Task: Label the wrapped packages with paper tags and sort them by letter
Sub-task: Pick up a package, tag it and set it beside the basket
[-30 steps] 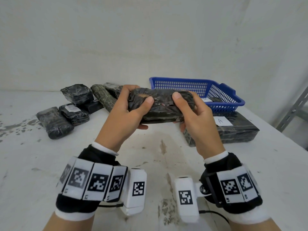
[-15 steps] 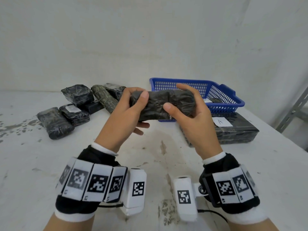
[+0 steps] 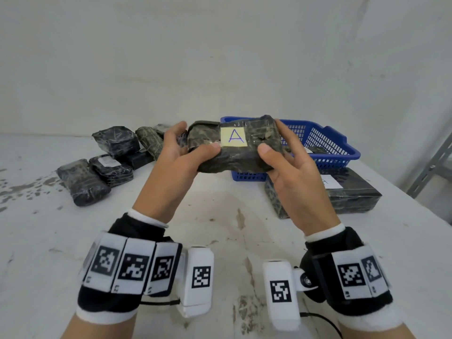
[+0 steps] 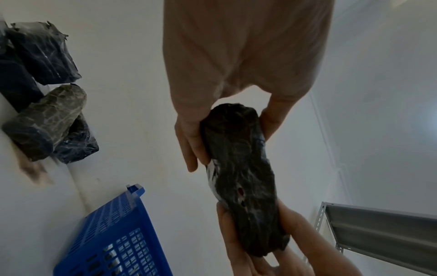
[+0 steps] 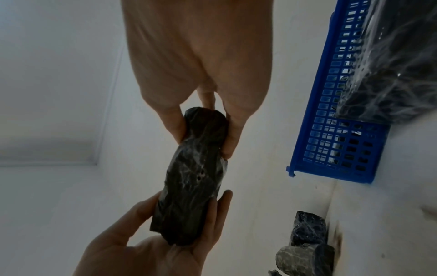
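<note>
Yellow A tag (image 3: 236,137) on package (image 3: 234,157), ends hidden by hands (image 3: 182,157)

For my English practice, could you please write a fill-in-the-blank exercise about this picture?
1. The yellow tag on the held package shows the letter ____.
2. The package is gripped by ____ hands.
3. The basket behind it is ____ in colour.

Missing words: A; both; blue

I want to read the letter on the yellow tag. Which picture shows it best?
The head view. The yellow tag faces that camera on the held package, and its blue letter A reads clearly. Both wrist views show only the package's dark wrapped sides, between the left hand and right hand; no tag shows there.
</note>
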